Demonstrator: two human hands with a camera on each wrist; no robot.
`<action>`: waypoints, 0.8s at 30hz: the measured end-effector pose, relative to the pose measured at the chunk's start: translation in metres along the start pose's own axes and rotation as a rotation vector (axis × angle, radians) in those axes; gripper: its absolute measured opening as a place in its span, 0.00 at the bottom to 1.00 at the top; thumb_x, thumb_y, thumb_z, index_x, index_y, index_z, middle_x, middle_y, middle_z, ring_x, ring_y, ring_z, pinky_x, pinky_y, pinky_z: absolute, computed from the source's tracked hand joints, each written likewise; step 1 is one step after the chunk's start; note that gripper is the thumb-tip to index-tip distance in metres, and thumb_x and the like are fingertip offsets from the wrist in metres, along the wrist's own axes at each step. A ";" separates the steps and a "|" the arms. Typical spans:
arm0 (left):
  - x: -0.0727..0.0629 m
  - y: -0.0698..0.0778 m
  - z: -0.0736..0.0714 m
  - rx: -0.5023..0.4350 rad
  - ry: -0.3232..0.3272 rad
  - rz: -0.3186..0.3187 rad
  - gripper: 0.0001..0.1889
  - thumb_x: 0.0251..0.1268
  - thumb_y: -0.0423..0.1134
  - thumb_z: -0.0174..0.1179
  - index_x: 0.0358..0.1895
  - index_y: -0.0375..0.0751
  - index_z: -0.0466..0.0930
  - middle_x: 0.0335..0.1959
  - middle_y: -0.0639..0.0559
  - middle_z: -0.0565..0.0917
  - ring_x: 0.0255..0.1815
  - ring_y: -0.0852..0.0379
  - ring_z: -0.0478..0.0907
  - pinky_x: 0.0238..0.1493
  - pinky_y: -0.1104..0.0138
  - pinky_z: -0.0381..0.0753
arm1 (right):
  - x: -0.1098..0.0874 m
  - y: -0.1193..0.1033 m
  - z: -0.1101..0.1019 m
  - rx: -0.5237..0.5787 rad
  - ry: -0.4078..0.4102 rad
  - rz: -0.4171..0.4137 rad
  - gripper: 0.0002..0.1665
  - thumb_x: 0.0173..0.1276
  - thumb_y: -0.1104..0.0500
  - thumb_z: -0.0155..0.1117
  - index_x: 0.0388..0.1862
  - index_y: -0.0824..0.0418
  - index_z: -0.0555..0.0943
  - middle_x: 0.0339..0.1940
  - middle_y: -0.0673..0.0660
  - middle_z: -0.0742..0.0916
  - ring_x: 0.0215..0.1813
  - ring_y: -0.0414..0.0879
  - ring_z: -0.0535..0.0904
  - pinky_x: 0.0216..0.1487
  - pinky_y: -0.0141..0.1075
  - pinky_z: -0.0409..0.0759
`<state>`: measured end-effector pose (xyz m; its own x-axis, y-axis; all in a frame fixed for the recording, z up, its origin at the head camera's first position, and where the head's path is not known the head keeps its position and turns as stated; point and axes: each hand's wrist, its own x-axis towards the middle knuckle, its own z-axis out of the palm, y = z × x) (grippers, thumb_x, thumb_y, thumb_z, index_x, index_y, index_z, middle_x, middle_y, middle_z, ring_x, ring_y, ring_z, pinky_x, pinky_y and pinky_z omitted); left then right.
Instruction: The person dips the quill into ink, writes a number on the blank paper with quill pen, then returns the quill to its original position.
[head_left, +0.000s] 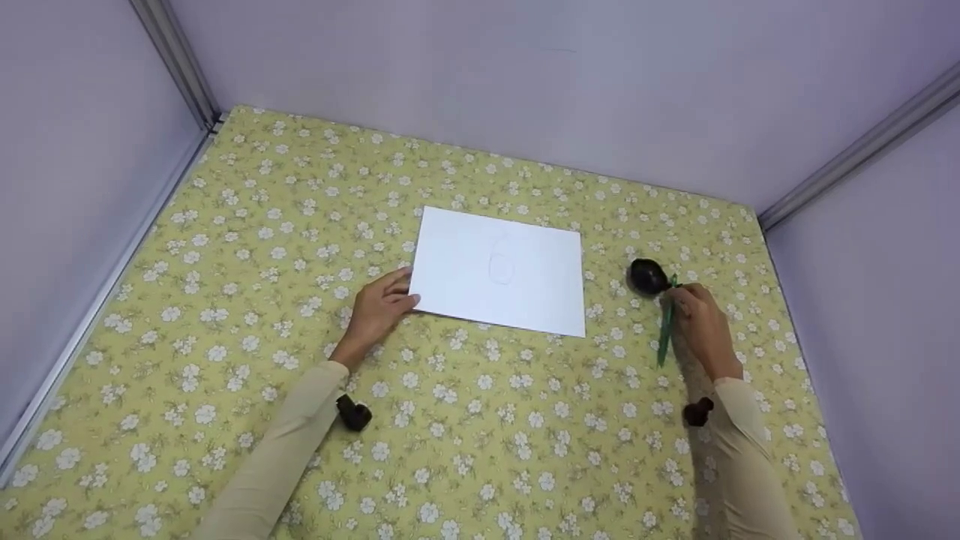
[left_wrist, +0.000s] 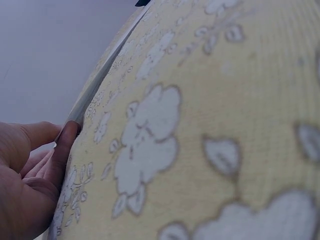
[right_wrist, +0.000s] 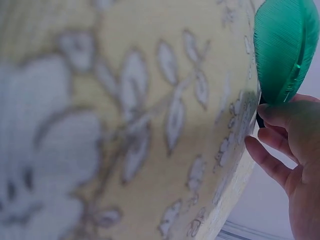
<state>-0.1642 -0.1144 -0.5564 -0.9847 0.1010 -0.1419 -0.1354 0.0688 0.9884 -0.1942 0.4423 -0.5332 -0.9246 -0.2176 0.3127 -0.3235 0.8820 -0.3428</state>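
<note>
A white sheet of paper (head_left: 480,300) with a faint rounded pencil-like outline lies mid-table. My left hand (head_left: 381,306) pinches its left edge near the lower corner; in the left wrist view the edge passes between thumb and finger (left_wrist: 65,145). Off to the right, my right hand (head_left: 701,322) pinches a green feather (head_left: 665,337) between thumb and fingertips. Close up, the feather's green vane (right_wrist: 282,47) stands above the thumb. Just beyond those fingertips sits a shiny, dark, rounded object (head_left: 647,277), its kind unclear.
A yellow cloth with white flowers (head_left: 480,420) covers the table. Pale walls (head_left: 480,82) stand at the back and both sides, with metal posts (head_left: 176,60) at the corners. Small dark wrist devices (head_left: 354,414) sit beside both sleeves.
</note>
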 end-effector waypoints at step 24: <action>0.002 -0.001 0.001 -0.016 0.010 0.019 0.31 0.77 0.33 0.62 0.79 0.37 0.67 0.66 0.33 0.81 0.65 0.39 0.81 0.57 0.65 0.89 | 0.004 -0.003 0.001 0.017 -0.017 -0.046 0.15 0.77 0.75 0.58 0.55 0.68 0.87 0.55 0.71 0.82 0.55 0.68 0.80 0.49 0.66 0.82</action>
<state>-0.1655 -0.1138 -0.5577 -0.9882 0.0920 -0.1227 -0.1184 0.0508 0.9917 -0.1969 0.4385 -0.5320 -0.9119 -0.2654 0.3131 -0.3693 0.8636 -0.3433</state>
